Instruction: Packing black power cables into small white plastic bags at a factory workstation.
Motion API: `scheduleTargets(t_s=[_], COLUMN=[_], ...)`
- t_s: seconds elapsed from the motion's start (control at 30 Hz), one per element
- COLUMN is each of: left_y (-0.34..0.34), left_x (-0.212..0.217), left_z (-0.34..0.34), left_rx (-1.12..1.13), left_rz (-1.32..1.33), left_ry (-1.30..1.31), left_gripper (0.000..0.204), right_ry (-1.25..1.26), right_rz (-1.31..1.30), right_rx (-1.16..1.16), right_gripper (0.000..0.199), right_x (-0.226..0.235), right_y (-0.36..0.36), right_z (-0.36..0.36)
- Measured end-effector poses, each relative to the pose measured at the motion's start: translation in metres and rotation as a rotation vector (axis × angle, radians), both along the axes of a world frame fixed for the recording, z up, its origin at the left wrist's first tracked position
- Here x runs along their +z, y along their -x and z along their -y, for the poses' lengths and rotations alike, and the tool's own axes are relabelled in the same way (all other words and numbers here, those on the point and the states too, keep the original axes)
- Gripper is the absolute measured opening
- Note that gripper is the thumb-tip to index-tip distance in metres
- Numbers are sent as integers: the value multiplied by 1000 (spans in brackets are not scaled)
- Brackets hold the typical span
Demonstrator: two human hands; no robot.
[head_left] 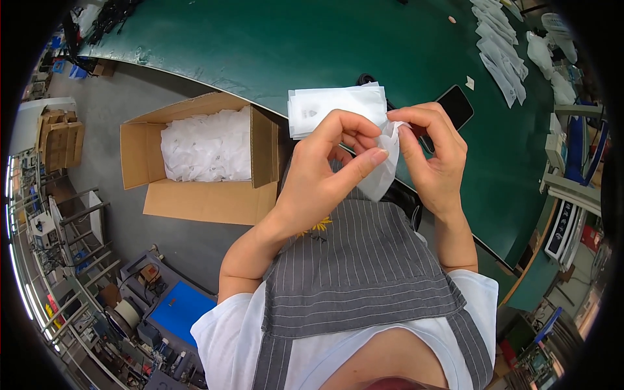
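In front of my chest I hold a small translucent white plastic bag (379, 181) above the table's near edge. The thumb and index finger of my right hand (437, 153) pinch its gathered upper end. My left hand (328, 156) is curled against the bag's left side, its thumb and fingertips at the plastic; part of its grip is hidden. Whether anything is inside the bag I cannot tell. Just beyond my left hand lies a stack of flat white plastic bags (335, 104) at the edge of the green table.
On my left stands an open cardboard box (263, 146) filled with white bags (207, 146). A black phone (457, 107) lies on the green table (273, 45) beyond my right hand. Farther right is a row of overlapping white bags (500, 55). A blue-topped machine (181, 312) is at lower left.
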State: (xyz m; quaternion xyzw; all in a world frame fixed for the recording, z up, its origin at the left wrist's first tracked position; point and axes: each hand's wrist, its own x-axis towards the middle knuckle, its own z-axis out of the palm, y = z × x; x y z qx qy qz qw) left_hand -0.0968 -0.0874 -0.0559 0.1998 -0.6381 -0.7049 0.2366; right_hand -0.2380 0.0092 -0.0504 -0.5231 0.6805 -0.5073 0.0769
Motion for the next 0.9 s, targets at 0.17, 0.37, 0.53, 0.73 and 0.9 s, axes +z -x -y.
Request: scheduleTargets(t_s=[0.17,0.37,0.53,0.73,0.9], left_y=[0,-2,-4,-8,-18], left_x=[-8,-7,-11,-20,-26], left_z=[4,4,5,5,13], left_rx=[-119,-50,-93,113,106], left_rz=[-76,-166,-50,-22,92], left_ry=[-307,-299,-291,0,225], left_gripper=[12,17,12,8,7], right_ry=[-61,25,-35,13,-12], right_rz=[158,640,320,918,607], right_rx=[52,196,179,245,93], right_gripper=[13,8,8,10,13], right_x=[-2,-6,-10,-15,-19], right_y=[8,5,2,7,-6], right_z=[-5,0,3,2,8])
